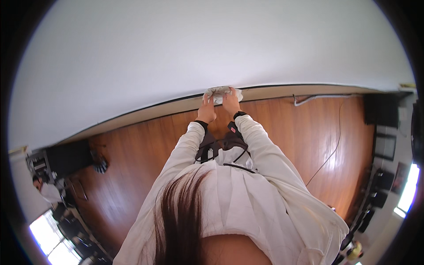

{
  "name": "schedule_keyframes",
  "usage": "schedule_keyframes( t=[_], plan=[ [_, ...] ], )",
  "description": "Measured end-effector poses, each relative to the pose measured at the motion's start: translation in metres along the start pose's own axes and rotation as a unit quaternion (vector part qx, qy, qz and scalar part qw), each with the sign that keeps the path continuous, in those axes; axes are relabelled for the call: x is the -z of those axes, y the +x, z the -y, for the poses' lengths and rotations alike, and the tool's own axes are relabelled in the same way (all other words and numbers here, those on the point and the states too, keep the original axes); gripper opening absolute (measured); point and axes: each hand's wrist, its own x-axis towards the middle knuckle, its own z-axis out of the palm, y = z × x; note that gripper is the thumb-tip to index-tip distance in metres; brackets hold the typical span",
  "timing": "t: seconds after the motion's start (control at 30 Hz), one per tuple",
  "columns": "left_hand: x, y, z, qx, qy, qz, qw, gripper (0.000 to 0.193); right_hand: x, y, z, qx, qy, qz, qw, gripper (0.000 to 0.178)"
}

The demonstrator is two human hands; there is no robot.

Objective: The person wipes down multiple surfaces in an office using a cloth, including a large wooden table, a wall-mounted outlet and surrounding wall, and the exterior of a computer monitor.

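A crumpled off-white cloth (pixel 217 91) is bunched against a tan ledge-like strip (pixel 258 93) at the bottom of a broad pale wall (pixel 212 44). My left hand (pixel 206 111) grips the cloth's left part, fingers pointing up toward the wall. On the cloth's right side, my right hand (pixel 231 103) is closed with its fingers pressed into the folds. Both arms reach straight forward in white sleeves with dark cuffs. Part of the cloth is hidden behind my fingers.
Brown wooden floor (pixel 282 132) spreads below the strip. A pale pipe-like piece (pixel 318 97) and a thin dark cable (pixel 333 152) are on the right. Dark cabinets stand left (pixel 68 158) and right (pixel 380 109). A seated person (pixel 47 191) is at far left.
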Motion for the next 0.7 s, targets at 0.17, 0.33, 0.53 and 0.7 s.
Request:
schedule_keyframes(
  t=[0.17,0.33,0.53,0.7],
  plan=[
    [-0.022,0.008,-0.019,0.020,-0.018,-0.023,0.999,0.084,0.003,0.005,-0.023,0.013,0.024,-0.012,1.000,0.035],
    [-0.011,-0.001,-0.022,0.041,-0.039,-0.023,0.998,0.083,0.014,-0.002,0.001,-0.037,0.023,-0.018,0.999,0.036],
    [-0.010,0.000,-0.001,0.004,0.033,-0.057,0.998,0.079,0.001,0.002,0.010,-0.060,0.012,-0.025,0.998,0.034],
    [0.007,-0.006,0.025,-0.003,0.077,-0.043,0.996,0.074,-0.008,-0.003,0.034,-0.080,0.042,-0.001,0.996,0.035]
  ],
)
